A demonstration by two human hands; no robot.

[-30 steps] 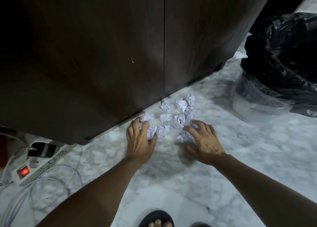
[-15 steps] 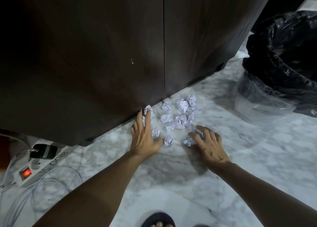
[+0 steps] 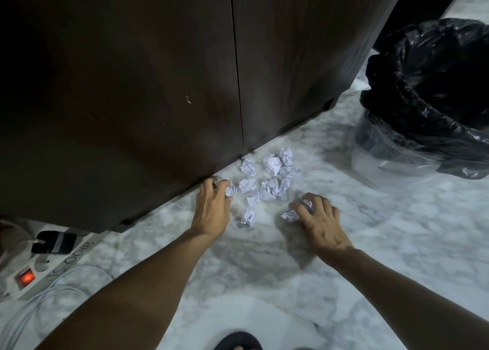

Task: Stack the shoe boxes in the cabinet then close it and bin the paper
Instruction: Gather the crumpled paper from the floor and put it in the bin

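The dark wooden cabinet [image 3: 158,85] stands with both doors closed; no shoe boxes show. Several crumpled white paper balls [image 3: 272,164] lie on the marble floor at its foot. My left hand [image 3: 211,206] curls its fingers round one paper ball [image 3: 229,189] right at the cabinet's base. My right hand [image 3: 317,222] grips crumpled paper [image 3: 291,214] on the floor to the right of the pile. One small ball [image 3: 248,216] lies loose between my hands. The bin [image 3: 428,106] with a black liner stands at the right.
A white power strip [image 3: 39,267] with a lit red switch, a black plug and white cables lies on the floor at the left. My foot in a dark sandal [image 3: 238,341] is at the bottom edge. Marble floor [image 3: 397,243] stretches between the pile and the bin.
My left hand slid toward the cabinet base and curled round a paper ball. My right hand drew back from the pile and closed on paper. Some balls were pulled apart from the heap.
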